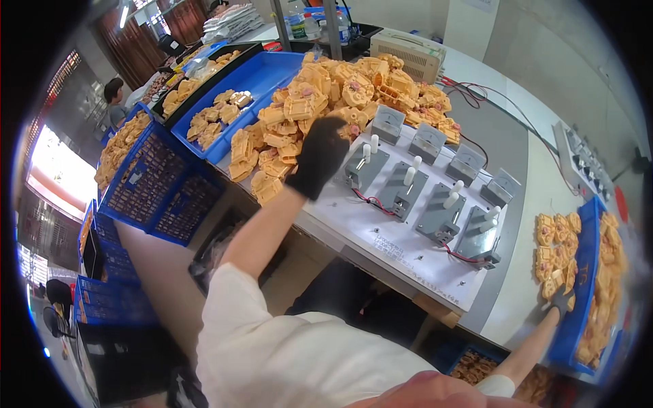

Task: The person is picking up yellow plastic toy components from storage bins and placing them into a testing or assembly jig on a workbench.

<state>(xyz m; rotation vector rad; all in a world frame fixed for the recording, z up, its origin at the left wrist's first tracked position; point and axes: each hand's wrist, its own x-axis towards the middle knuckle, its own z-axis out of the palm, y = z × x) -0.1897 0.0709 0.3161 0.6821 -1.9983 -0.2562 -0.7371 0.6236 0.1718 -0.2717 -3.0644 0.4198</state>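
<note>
My left hand [320, 155], in a black glove, is at the near side of a big heap of orange-yellow plastic housings [306, 98]. Its fingers look curled in; whatever they hold, if anything, is hidden. Far to the right, my right hand [559, 302], in a dark glove, touches the near end of a group of the same housings [554, 248] laid on the table. Its fingers are blurred among them. Between my hands is a white test board [381, 234] carrying several grey clamp fixtures [401, 190] with white-tipped levers, and several meters [428, 141] behind them.
A blue tray [583, 272] of housings stands beside my right hand. Another blue tray [262, 75] lies behind the heap's left side. At left are blue crates [163, 197] full of parts. A beige instrument [408, 54] with red leads sits at the back. One person [114, 98] is far left.
</note>
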